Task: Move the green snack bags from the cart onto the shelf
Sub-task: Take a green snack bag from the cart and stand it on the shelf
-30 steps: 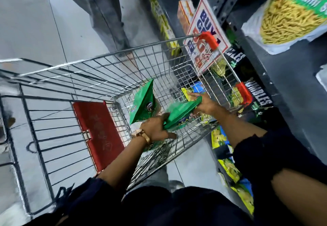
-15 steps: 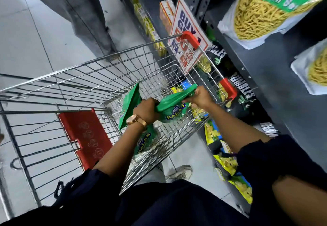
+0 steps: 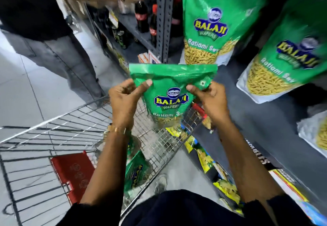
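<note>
Holding the green snack bag (image 3: 169,91) upright by its top corners, my left hand (image 3: 123,98) pinches one side and my right hand (image 3: 210,96) the other, each grip clenched on the film. A second ago this bag lay nearly flat, low inside the cart (image 3: 70,130); now it is lifted clear above the rim, facing the shelf (image 3: 247,112) where matching bags (image 3: 208,24) already stand. I judge the pick done and the placing about to begin. My view has swung up from the basket to the racking. At least one more green bag (image 3: 138,171) remains in the cart beneath my left forearm. Another person (image 3: 44,22) stands beyond.
</note>
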Demonstrator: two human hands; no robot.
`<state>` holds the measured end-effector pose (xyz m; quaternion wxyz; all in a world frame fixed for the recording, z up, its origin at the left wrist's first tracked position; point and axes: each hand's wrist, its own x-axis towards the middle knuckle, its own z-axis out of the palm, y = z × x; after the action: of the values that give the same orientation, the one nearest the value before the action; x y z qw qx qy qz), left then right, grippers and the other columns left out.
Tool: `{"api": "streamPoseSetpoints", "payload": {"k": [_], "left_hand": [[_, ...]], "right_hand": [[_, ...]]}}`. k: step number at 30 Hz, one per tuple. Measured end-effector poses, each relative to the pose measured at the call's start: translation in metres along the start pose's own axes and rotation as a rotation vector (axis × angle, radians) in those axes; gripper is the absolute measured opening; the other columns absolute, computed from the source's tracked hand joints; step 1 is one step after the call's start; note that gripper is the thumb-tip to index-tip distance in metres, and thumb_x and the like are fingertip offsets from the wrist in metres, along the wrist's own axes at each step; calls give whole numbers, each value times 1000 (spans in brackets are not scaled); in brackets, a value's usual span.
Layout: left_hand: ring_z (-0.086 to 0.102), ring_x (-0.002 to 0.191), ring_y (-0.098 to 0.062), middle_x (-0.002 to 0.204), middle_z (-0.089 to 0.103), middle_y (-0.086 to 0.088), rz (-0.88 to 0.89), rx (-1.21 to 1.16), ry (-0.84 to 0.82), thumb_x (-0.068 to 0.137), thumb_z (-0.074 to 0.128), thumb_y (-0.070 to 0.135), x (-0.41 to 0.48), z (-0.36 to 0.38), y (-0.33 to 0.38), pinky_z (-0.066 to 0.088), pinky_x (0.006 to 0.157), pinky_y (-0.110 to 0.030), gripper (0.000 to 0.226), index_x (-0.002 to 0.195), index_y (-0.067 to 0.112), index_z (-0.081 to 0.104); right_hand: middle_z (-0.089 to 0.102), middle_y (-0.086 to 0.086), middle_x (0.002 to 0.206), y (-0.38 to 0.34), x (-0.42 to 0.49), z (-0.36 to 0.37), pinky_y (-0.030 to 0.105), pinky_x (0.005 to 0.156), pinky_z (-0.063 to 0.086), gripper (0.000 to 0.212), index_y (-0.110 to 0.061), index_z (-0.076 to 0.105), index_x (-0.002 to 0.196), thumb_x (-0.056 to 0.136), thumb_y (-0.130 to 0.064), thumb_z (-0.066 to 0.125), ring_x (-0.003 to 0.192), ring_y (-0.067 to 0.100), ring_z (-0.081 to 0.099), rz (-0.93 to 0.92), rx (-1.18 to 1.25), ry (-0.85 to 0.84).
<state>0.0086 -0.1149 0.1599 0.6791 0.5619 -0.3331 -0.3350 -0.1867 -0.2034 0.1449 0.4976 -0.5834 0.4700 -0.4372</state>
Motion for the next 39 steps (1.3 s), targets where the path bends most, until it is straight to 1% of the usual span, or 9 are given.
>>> {"api": "streamPoseSetpoints", "payload": {"k": [4, 8, 15, 20, 22, 24, 30, 35, 39], "left_hand": [[54, 65, -9, 67, 62, 2, 20, -176, 46, 86, 69, 8, 6, 51, 29, 47, 60, -19, 15, 73, 16, 64], [57, 87, -17, 93, 65, -12, 55, -218, -53, 88, 66, 10, 9, 106, 50, 54, 87, -40, 8, 82, 15, 67], [32, 70, -17, 74, 36, -7, 112, -117, -283, 89, 67, 20, 19, 197, 64, 29, 65, -33, 23, 77, 11, 50], [45, 54, -1, 59, 51, 14, 10, -122, -361, 90, 65, 17, 26, 239, 59, 39, 57, -22, 31, 64, 20, 49], [66, 102, -21, 107, 69, -21, -72, -125, -366, 91, 65, 19, 23, 249, 53, 52, 91, -43, 27, 100, -6, 63], [43, 134, -41, 141, 46, -35, -125, -133, -384, 91, 63, 21, 20, 256, 51, 34, 115, -52, 55, 129, -14, 46], [38, 137, -46, 143, 43, -35, -70, -60, -433, 92, 62, 26, 17, 263, 37, 31, 115, -56, 59, 132, -12, 42], [58, 118, -7, 127, 62, -9, -44, -96, -405, 92, 62, 26, 15, 255, 28, 45, 103, -22, 42, 126, 3, 52], [63, 107, -21, 114, 65, -8, -70, -155, -296, 93, 61, 20, 5, 228, 17, 50, 98, -29, 39, 128, 8, 50]], "right_hand": [[53, -22, 40, -47, -22, -22, 2, 45, 34, 43, -30, 58, 48, 79, -7, 77, 39, -10, 41, -132, 66, 182], [45, -17, 47, -69, -39, -54, 18, 47, 36, 40, -17, 51, 50, 78, -16, 79, 44, 1, 36, -177, 125, 366], [51, 15, 65, -79, -35, -119, 60, 55, 47, 85, 23, 48, 81, 66, -55, 77, 70, 18, 37, -213, -40, 662], [64, 41, 81, -82, -14, -151, 58, 55, 47, 77, 24, 49, 84, 69, -44, 81, 72, 18, 41, -169, -46, 748], [66, 40, 82, -76, -6, -160, 50, 56, 45, 70, 25, 51, 82, 73, -37, 82, 72, 16, 39, -152, -83, 760], [57, 21, 62, -68, -1, -165, 38, 54, 33, 63, 19, 47, 66, 74, -32, 82, 65, 16, 34, -133, -84, 778], [39, -15, 35, -53, -1, -169, 21, 45, 26, 57, -27, 35, 44, 78, -24, 81, 35, -2, 29, -91, -64, 812], [68, 12, 93, -43, -20, -152, 40, 74, 52, 25, -14, 59, 98, 83, -24, 76, 79, 15, 59, -183, 43, 844], [44, 3, 131, -34, -49, -115, 1, 76, 39, 70, -11, 41, 137, 80, -32, 78, 92, 15, 51, -198, -78, 1001]]}}
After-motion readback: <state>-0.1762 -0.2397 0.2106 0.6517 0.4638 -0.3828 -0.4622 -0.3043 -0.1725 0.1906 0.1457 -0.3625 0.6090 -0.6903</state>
